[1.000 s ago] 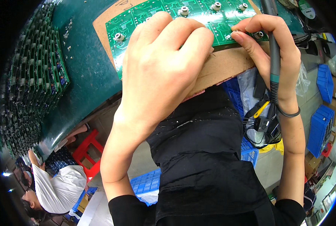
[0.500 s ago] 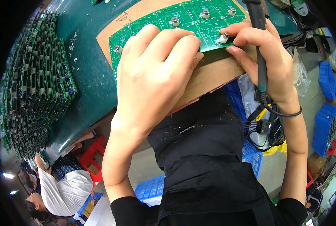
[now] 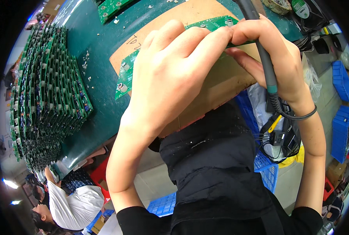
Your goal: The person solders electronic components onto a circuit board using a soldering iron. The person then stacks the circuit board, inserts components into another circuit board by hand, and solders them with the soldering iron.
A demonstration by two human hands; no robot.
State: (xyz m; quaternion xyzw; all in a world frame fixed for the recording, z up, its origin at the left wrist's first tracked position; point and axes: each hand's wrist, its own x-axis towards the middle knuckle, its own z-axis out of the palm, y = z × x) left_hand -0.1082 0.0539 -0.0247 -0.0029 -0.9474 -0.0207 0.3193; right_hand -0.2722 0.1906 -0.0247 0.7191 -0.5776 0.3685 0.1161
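A green circuit board [image 3: 124,82], fitted with several small white-and-metal cylindrical parts, is tilted above a brown cardboard sheet [image 3: 143,33]. My left hand [image 3: 170,70] is closed over its near side, hiding much of it; index finger and thumb reach toward its right end. At that end the fingers of my right hand [image 3: 276,58] curl in and almost meet the left fingertips. What lies between the fingertips is hidden. A dark soldering iron handle [image 3: 266,66] with a teal band is tucked in the right hand, its tip out of view.
Tall stacks of populated circuit boards [image 3: 49,90] stand on the green table [image 3: 100,43] at left. Another board [image 3: 113,8] lies at the far edge, with white crumbs nearby. Blue crates [image 3: 342,131] stand on the right. A person in a white shirt [image 3: 76,205] sits at lower left.
The board has tilted, its right end now mostly behind my hands. My left hand has moved right, up to the right fingertips. The whole view has shifted slightly, showing more of the table's far side.
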